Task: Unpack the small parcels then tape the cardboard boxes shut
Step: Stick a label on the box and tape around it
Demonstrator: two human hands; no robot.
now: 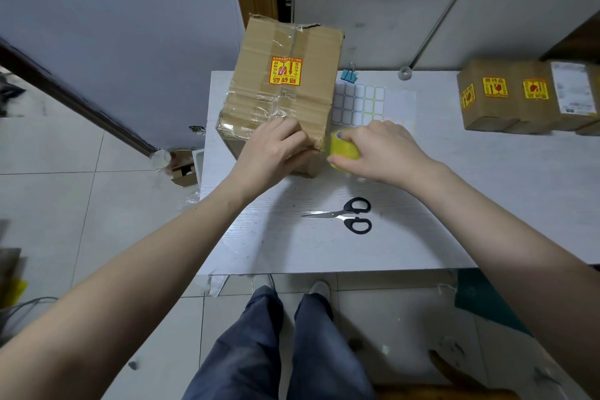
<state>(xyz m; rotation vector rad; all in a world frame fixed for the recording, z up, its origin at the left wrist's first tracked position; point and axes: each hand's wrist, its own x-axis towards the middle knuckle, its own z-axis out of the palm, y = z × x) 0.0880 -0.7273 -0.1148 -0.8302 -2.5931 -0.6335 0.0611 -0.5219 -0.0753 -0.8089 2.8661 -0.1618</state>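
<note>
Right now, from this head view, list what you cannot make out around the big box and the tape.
- Yellow tape roll: mostly covered by the right hand; any free tape end is hidden.
- Big cardboard box: near corner hidden under the left hand; its contents are unseen.
- Red and yellow sticker: print too small to read.
- Small parcels: cut off by the right edge.
- Scissors: fully visible.
</note>
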